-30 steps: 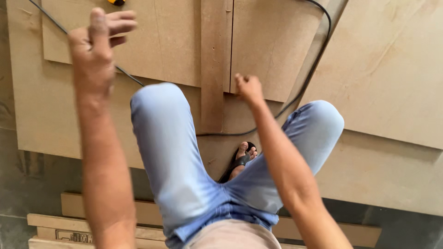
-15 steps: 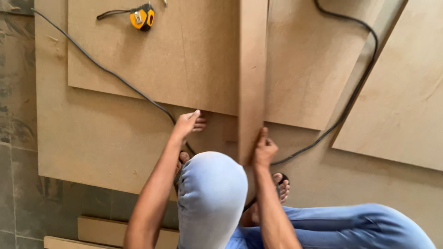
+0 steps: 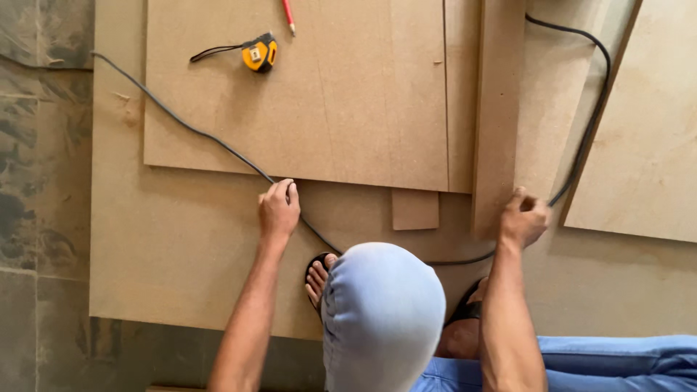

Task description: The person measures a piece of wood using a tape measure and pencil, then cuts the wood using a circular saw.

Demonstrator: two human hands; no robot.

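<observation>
Floor tiles (image 3: 40, 181), dark and mottled, fill the left edge of what we see, and next to them lies one large brown board (image 3: 167, 261) flat on the ground. On top of it we count one smaller fibreboard panel (image 3: 312, 101), and on that panel one yellow tape measure (image 3: 259, 54) with a black strap, and one red pencil (image 3: 288, 16) near the top edge. One black cable (image 3: 181, 125) runs from the far left across the boards, passes under the panel's lower edge and loops up again on the right.

Our left hand (image 3: 279, 209) rests at the panel's near edge, fingers curled down onto the cable where it meets the board; whether it pinches the cable or only presses on it we cannot tell. Below it we see one bent knee in light blue cloth (image 3: 381, 319) and two sandalled feet, one on each side of it. A short offcut (image 3: 415, 209) sticks out beneath the panel.

Further right stands one long narrow strip (image 3: 497, 109), and our right hand (image 3: 523, 218) is closed on its near end, well apart from the left. One paler sheet (image 3: 646, 145) lies at the far right.
</observation>
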